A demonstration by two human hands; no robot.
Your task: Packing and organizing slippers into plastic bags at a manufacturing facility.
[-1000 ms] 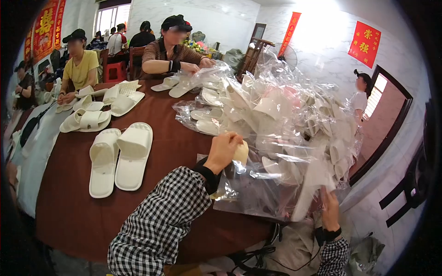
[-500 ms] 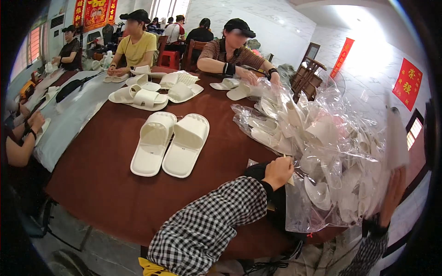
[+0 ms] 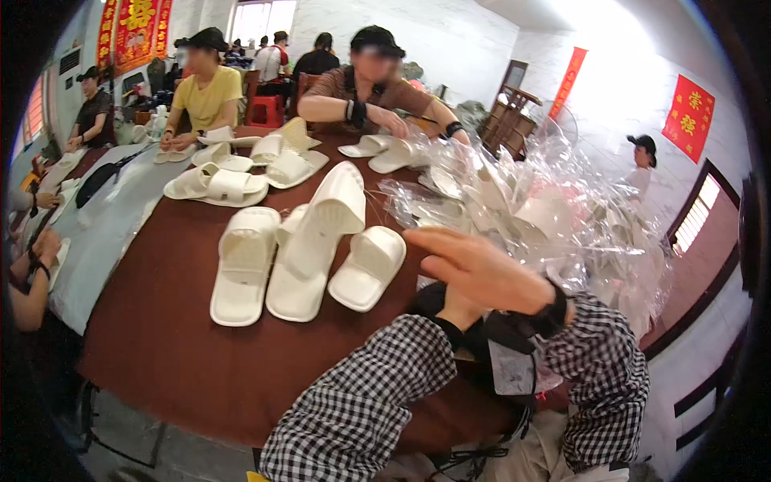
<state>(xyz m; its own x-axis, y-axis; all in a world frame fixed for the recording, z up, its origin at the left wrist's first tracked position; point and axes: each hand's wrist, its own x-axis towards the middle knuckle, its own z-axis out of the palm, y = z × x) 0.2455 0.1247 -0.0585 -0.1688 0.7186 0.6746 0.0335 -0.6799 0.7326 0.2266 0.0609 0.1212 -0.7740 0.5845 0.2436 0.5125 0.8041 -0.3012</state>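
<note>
A white open-toe slipper [image 3: 239,273] lies flat on the brown table. Beside it another white slipper [image 3: 317,241] leans with its heel end raised, resting over a partly covered one. A third white slipper [image 3: 368,269] sits slightly askew to the right, closest to my fingertips. My right hand [image 3: 486,269] reaches across, open and slightly blurred, its fingers stretched toward these slippers and holding nothing visible. Below it is my left hand [image 3: 460,310], its fingers hidden behind the right one. Clear plastic bags [image 3: 546,217] stuffed with white slippers are heaped beyond my hands.
More white slippers [image 3: 217,186] lie in a group at the far left of the table [image 3: 161,321]. Across from me a person in a brown top [image 3: 409,100] handles slippers. A person in yellow [image 3: 210,96] sits further left, beside a grey-covered table [image 3: 120,217].
My right hand has swung from the far right, where it held up white slippers, to the middle above my left hand. Slippers from it now lie among the pair on the table.
</note>
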